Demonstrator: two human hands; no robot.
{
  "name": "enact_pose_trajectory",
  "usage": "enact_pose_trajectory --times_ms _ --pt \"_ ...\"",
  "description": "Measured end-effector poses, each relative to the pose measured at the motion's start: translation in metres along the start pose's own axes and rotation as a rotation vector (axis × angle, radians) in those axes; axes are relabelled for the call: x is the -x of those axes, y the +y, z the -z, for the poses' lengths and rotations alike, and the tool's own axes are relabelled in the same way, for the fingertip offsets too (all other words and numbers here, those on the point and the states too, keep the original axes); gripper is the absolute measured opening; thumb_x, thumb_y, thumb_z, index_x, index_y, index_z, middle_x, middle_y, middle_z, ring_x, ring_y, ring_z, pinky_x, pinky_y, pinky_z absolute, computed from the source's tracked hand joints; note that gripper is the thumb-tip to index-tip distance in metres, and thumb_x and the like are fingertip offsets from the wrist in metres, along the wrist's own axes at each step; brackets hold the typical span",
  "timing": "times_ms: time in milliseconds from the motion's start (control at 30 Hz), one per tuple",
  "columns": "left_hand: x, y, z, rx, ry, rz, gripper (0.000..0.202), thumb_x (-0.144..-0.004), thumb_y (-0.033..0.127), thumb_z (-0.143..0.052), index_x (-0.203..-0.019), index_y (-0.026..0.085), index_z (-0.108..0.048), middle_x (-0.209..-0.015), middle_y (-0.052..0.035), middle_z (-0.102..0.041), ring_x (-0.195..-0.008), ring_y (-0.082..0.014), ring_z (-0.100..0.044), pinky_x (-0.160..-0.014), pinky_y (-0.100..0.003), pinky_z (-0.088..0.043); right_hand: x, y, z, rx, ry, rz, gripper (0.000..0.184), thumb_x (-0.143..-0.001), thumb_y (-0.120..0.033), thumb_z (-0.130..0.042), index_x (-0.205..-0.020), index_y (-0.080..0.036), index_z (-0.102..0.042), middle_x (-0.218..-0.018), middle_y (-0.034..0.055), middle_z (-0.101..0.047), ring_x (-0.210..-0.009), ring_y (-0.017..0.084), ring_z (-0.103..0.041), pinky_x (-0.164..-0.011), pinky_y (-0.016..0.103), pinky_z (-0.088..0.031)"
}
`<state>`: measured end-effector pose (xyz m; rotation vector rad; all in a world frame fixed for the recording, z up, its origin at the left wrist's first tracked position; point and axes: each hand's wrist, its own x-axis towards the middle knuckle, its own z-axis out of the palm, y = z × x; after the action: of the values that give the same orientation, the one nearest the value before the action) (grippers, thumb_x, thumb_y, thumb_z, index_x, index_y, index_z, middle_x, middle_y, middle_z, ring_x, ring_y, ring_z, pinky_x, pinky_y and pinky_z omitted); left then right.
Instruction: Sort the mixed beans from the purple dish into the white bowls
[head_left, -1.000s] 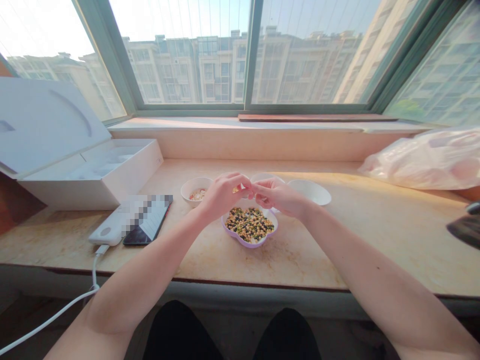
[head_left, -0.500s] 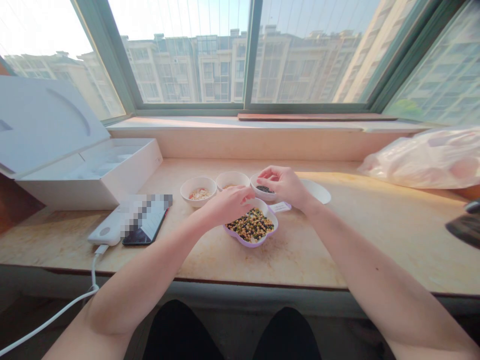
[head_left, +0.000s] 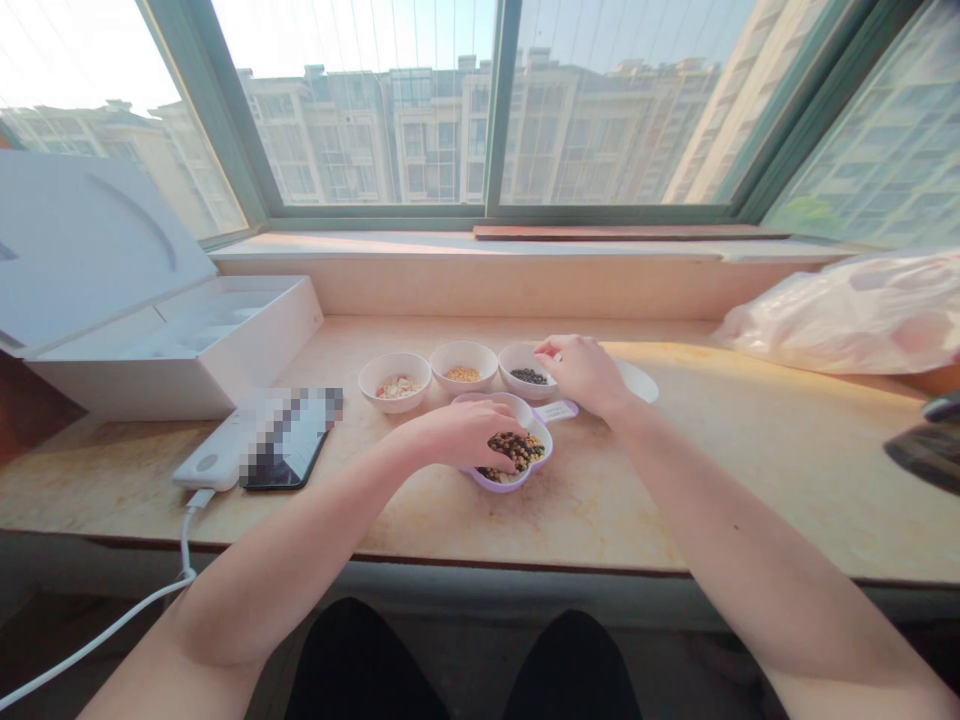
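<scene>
My left hand [head_left: 469,437] reaches over a purple-rimmed white bowl [head_left: 504,487] with a short handle. Its thumb and fingers are apart, at the surface of the mixed black and yellow beans [head_left: 525,452] inside. Beside a white bowl [head_left: 514,355] of black beans [head_left: 529,377], my right hand [head_left: 585,372] hovers over the right rim. Its fingertips are pressed together; whatever they may hold is too small to make out. A bowl [head_left: 463,352] of small yellow grains and a bowl [head_left: 394,400] of pale flakes line up to the left.
A white plate [head_left: 641,382] lies partly behind my right hand. On the left are a phone [head_left: 289,465], a white power bank [head_left: 202,465] with a cable, and an open white box [head_left: 247,345]. A plastic bag [head_left: 847,315] and a dark object [head_left: 926,460] are at the right.
My left hand has come down into the bean bowl, its fingers now spread. My right hand has drawn slightly right, from over the black beans to the bowl's rim.
</scene>
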<state>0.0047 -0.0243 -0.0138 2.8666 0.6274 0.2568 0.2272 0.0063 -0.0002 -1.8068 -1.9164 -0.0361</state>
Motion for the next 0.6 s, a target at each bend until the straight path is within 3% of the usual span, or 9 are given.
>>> enact_pose_trajectory --times_ms 133,600 --pt "-0.0025 -0.0006 0.0025 -0.011 -0.089 -0.018 0.013 -0.093 0.03 -0.069 -0.102 0.025 -0.077 -0.1 -0.0045 -0.072 -0.098 -0.0218 -0.068 -0.087 -0.031 -0.051 -0.0001 0.0012 -0.0028 -0.006 -0.04 -0.006 0.018 -0.092 -0.022 -0.065 -0.098 -0.021 -0.082 -0.105 0.0092 -0.081 -0.1 0.026 -0.074 -0.089 0.036 -0.054" --pt "-0.0039 0.0003 0.0047 0.07 -0.064 0.042 0.009 -0.088 0.016 -0.073 -0.091 0.022 -0.079 -0.103 -0.0028 -0.073 -0.096 -0.019 -0.067 -0.087 -0.029 -0.05 0.0017 -0.0029 -0.003 -0.071 -0.051 -0.01 0.019 -0.092 -0.031 -0.067 -0.097 -0.02 -0.081 -0.104 0.0106 -0.081 -0.098 0.027 -0.074 -0.088 0.037 -0.054"
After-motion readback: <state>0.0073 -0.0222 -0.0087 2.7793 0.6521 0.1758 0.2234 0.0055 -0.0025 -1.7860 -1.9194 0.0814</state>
